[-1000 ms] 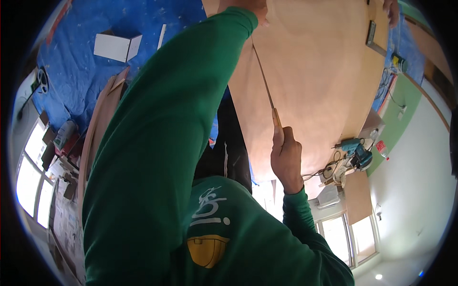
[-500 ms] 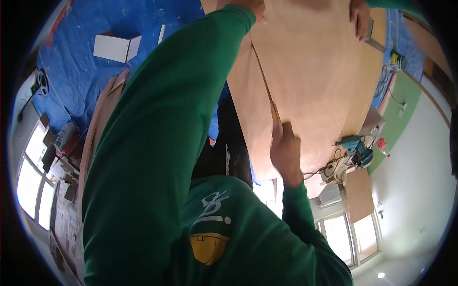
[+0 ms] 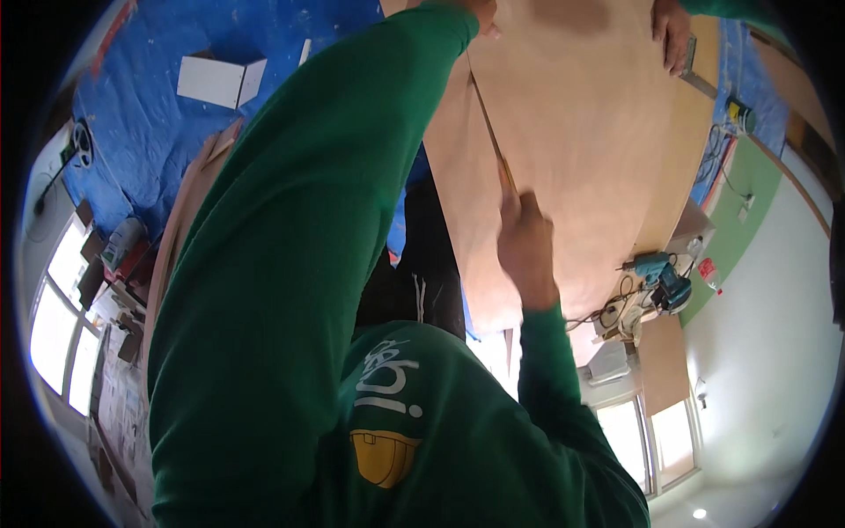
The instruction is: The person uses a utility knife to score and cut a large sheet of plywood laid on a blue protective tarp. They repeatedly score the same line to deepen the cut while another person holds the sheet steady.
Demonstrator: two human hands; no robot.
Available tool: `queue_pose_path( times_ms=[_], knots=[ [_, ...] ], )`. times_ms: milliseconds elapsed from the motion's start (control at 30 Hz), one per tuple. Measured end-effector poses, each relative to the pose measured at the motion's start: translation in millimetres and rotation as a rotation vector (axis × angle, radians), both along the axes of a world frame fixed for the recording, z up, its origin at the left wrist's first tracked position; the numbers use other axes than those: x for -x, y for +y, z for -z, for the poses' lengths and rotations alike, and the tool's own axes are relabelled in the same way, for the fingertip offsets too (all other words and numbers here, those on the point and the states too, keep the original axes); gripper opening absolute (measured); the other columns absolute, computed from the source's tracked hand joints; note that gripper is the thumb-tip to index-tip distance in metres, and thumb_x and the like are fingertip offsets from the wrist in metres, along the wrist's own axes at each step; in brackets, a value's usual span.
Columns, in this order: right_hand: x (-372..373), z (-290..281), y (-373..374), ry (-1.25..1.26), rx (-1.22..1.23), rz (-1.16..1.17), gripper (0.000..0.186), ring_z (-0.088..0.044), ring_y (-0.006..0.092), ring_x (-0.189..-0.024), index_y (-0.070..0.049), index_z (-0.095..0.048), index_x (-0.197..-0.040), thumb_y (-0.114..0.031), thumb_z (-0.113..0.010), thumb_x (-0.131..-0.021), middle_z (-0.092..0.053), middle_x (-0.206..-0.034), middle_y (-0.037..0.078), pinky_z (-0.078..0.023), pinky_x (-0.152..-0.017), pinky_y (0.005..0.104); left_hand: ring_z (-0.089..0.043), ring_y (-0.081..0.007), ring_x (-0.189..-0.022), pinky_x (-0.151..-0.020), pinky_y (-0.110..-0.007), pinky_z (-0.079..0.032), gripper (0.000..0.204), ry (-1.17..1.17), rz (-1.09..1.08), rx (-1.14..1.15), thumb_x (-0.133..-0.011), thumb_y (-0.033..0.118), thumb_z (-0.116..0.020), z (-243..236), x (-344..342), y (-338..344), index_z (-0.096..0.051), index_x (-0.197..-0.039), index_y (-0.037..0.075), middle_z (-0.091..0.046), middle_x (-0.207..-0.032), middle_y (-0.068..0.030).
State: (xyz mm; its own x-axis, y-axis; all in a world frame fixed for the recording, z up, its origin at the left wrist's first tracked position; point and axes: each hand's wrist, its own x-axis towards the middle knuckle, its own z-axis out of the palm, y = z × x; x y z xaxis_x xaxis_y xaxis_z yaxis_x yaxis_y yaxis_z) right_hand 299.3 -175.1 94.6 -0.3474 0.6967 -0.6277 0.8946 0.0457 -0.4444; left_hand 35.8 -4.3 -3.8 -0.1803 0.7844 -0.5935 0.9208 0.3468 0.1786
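Note:
My right hand [image 3: 526,251] is closed around the handle of a handsaw [image 3: 490,128]. Its thin blade runs away from me across a large plywood sheet [image 3: 572,158], slanting up and left. At the top edge of the view my left hand [image 3: 484,13] rests on the sheet near the far end of the blade, thumb stretched out; the picture's edge cuts off the other fingers. Another person's hand [image 3: 673,40], in a green sleeve, lies on the far right part of the sheet beside a metal square [image 3: 698,84].
Right of the sheet lie a teal power drill [image 3: 647,264], a sander [image 3: 673,290], cables and a plastic bottle [image 3: 709,275]. A blue tarp [image 3: 158,158] covers the floor at left, with a white angled panel [image 3: 216,81] on it. Wooden boards [image 3: 189,202] stand near my left arm.
My right hand and the saw have moved slightly away from me, up along the blade's line. My left hand has shifted a little to the right in the view.

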Motion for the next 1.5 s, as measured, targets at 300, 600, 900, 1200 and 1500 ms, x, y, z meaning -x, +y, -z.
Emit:
queue_pose_path(
  times_ms=[300, 600, 900, 1200, 1500],
  knots=[
    [53.8, 107.7, 55.4, -0.021, -0.045, 0.14, 0.037, -0.064, 0.0535, -0.072, 0.003, -0.057, -0.098, -0.033, -0.05, -0.106, -0.065, -0.075, 0.032, -0.052, -0.061, 0.0601, 0.002, -0.0362, -0.16, -0.115, -0.074, -0.025, 0.122, -0.03, 0.056, -0.006, -0.081, 0.054, -0.082, -0.9, -19.9, 14.9, -0.005, -0.167, 0.015, 0.007, -0.174, -0.0122],
    [-16.4, -44.4, -20.5, -0.045, 0.148, 0.161, 0.026, -0.064, 0.0437, -0.059, 0.001, -0.052, -0.091, -0.019, -0.052, -0.107, -0.055, -0.057, 0.022, -0.047, -0.049, 0.0519, -0.001, -0.0368, -0.16, -0.113, -0.077, -0.025, 0.121, -0.01, -0.022, -0.008, -0.081, 0.052, -0.081, -0.1, 6.4, -5.2, -0.007, -0.167, 0.013, 0.004, -0.175, -0.0127],
    [46.9, 112.4, 44.6, 0.061, -0.127, 0.133, 0.034, -0.064, 0.0535, -0.068, 0.002, -0.055, -0.094, -0.03, -0.054, -0.105, -0.062, -0.069, 0.032, -0.05, -0.056, 0.059, 0.0, -0.0364, -0.16, -0.113, -0.077, -0.025, 0.121, -0.075, 0.048, -0.017, -0.08, 0.047, -0.084, -5.0, -12.4, 10.8, -0.006, -0.167, 0.013, 0.005, -0.175, -0.0125],
    [-27.1, -35.3, -32.8, -0.012, 0.135, 0.192, 0.026, -0.063, 0.0451, -0.059, 0.001, -0.057, -0.094, -0.02, -0.052, -0.107, -0.056, -0.059, 0.025, -0.046, -0.048, 0.0533, 0.0, -0.0367, -0.16, -0.113, -0.078, -0.024, 0.121, -0.033, -0.001, -0.047, -0.081, 0.047, -0.083, 5.4, 4.1, -6.4, -0.006, -0.167, 0.013, 0.008, -0.174, -0.0127],
    [39.0, 112.9, 25.8, -0.03, -0.128, 0.055, 0.046, -0.064, 0.0549, -0.072, 0.002, -0.057, -0.091, -0.041, -0.05, -0.106, -0.066, -0.077, 0.033, -0.053, -0.065, 0.0602, -0.002, -0.0391, -0.16, -0.117, -0.074, -0.021, 0.118, -0.057, -0.02, -0.172, -0.083, 0.042, -0.082, 29.0, -3.1, -10.2, -0.005, -0.167, 0.013, 0.003, -0.174, -0.017]
  ],
)
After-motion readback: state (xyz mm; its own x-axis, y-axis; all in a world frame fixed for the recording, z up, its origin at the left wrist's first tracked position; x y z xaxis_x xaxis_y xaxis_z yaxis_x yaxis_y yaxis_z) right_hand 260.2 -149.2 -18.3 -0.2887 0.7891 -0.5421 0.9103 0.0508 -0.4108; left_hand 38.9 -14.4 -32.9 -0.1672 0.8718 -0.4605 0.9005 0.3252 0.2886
